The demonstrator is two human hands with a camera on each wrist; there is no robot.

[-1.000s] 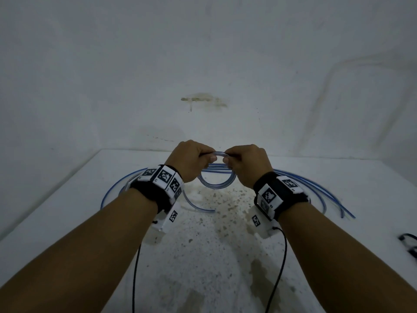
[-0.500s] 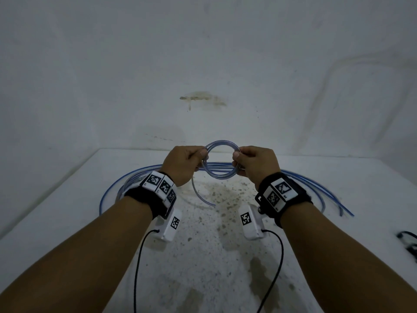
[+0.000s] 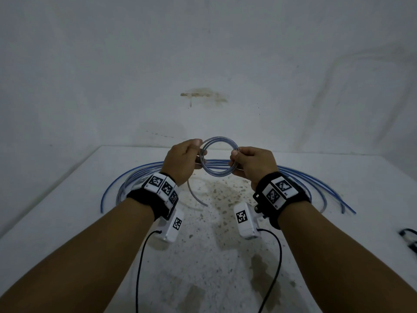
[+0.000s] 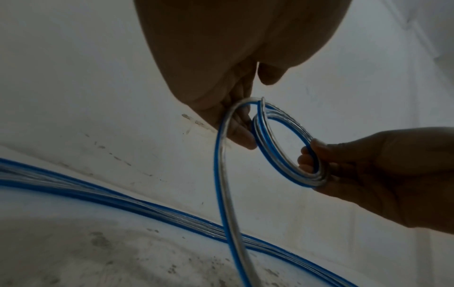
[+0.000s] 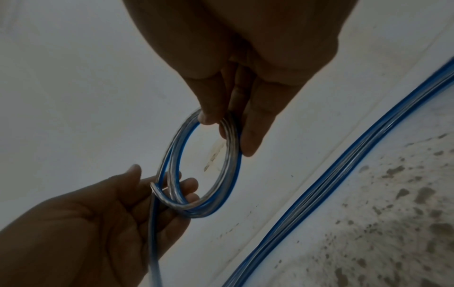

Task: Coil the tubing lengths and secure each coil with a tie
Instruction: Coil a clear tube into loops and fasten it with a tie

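Note:
A small coil of clear tubing with a blue stripe (image 3: 220,158) is held upright above the table between both hands. My left hand (image 3: 184,160) pinches its left side, and my right hand (image 3: 249,162) pinches its right side. In the left wrist view the coil (image 4: 286,143) shows a few turns, and a loose tail (image 4: 227,194) drops from the left hand to the table. The right wrist view shows the same coil (image 5: 203,165) gripped by the right hand's fingertips (image 5: 209,116) at its top and by the left hand below. More tubing lengths (image 3: 135,177) lie in long arcs on the table behind the hands.
The white table (image 3: 67,211) is stained in the middle and meets a white wall at the back. Loose tubing ends (image 3: 345,206) trail off at the right. A small dark object (image 3: 409,239) lies at the right edge. Black cables hang from the wrist cameras.
Both hands rose from near the table and turned the coil up to face me. The coil now shows more than one turn, and the hands moved slightly apart.

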